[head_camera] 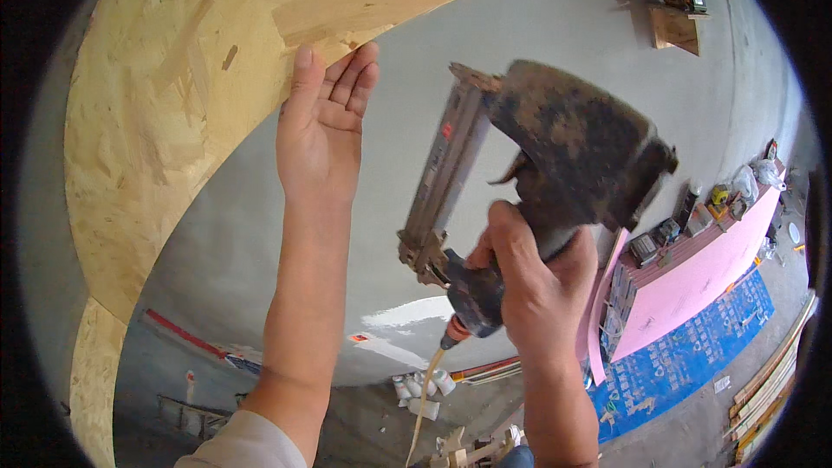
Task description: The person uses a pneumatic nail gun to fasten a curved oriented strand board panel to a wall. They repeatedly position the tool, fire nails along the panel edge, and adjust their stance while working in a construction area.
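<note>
My left hand [331, 97] is raised at the lower edge of an OSB panel [156, 97], its thumb on the face and the fingers bent at the edge. In my right hand [526, 266] is a dark, worn pneumatic nail gun [572, 136], held by its handle, with the nose tilted up toward the board but apart from it. The long metal magazine [442, 175] of the gun lies on its left side. From the bottom of the handle a yellowish air hose [429, 390] runs down.
A grey wall [403, 221] stands behind. At right, a stack of pink boards [695, 299] carries tools and boxes beside a blue sheet [682, 357]. Wood strips [773, 390] lie at lower right; white containers [422, 387] and wood scraps [468, 452] are below. A wooden bracket [675, 29] holds a device.
</note>
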The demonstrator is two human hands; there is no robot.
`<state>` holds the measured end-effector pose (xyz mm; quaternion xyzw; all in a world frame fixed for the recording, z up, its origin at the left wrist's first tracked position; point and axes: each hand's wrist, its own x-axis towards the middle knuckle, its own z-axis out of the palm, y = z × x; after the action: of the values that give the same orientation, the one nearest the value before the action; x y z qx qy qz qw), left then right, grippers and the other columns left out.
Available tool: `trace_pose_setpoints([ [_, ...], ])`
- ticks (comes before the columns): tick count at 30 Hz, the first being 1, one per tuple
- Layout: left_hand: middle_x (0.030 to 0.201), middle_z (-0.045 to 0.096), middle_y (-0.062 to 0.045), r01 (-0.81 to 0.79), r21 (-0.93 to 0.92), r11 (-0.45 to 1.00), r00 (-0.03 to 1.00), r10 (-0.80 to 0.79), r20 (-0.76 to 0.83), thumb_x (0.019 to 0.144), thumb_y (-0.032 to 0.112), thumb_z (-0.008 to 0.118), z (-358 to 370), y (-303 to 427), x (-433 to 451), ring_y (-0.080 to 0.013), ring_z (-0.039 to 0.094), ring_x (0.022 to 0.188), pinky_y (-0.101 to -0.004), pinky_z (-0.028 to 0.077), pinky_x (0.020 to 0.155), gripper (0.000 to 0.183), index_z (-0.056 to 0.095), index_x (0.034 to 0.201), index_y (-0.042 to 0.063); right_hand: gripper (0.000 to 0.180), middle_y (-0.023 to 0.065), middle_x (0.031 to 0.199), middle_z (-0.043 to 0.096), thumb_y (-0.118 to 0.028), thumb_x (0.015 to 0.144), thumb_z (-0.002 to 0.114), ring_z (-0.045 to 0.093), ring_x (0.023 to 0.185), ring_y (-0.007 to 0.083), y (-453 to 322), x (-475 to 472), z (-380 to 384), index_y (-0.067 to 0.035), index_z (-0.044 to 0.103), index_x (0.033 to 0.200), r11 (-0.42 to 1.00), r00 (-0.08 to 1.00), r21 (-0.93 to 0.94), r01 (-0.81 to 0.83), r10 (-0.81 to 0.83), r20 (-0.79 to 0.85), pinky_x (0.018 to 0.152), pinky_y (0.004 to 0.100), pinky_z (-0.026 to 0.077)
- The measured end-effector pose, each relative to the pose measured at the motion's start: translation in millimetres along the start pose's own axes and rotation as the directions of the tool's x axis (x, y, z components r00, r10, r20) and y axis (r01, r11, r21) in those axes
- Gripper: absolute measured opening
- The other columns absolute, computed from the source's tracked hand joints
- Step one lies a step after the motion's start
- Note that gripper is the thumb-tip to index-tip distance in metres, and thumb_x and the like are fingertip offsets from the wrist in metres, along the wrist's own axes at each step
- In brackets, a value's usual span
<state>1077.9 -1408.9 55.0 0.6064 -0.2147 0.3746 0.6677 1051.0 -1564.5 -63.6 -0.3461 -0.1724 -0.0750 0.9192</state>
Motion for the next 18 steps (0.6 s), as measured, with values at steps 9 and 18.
trace_pose_setpoints([
  [9, 0.102, 0.062, -0.014, -0.040, -0.081, 0.996, 0.999, 0.040, 0.003, 0.088, 0.023, 0.064, -10.5, -7.1, 4.0, -0.0241, 0.064, 0.094, -0.0340, 0.051, 0.088, 0.043, 0.048, 0.119, -0.002, 0.011, -0.0038, 0.059, 0.051, -0.004, 0.084, 0.060, 0.043, 0.054, 0.0037, 1.5, 6.3, 40.6, 0.001, 0.055, 0.076, 0.993, 0.992, 0.008, 0.120, -0.120, 0.029, 0.048, 0.0230, 0.036],
  [18, 0.100, 0.062, -0.014, -0.076, -0.103, 0.992, 0.997, 0.079, 0.023, 0.087, 0.022, 0.065, -10.8, -9.6, 7.6, -0.0254, 0.064, 0.092, -0.0343, 0.053, 0.087, 0.042, 0.049, 0.117, -0.003, 0.012, -0.0023, 0.057, 0.050, -0.003, 0.081, 0.062, 0.043, 0.054, 0.0040, -3.8, 8.9, 41.5, 0.001, 0.054, 0.073, 0.987, 0.988, -0.050, 0.154, -0.155, -0.022, 0.046, 0.0240, 0.036],
])
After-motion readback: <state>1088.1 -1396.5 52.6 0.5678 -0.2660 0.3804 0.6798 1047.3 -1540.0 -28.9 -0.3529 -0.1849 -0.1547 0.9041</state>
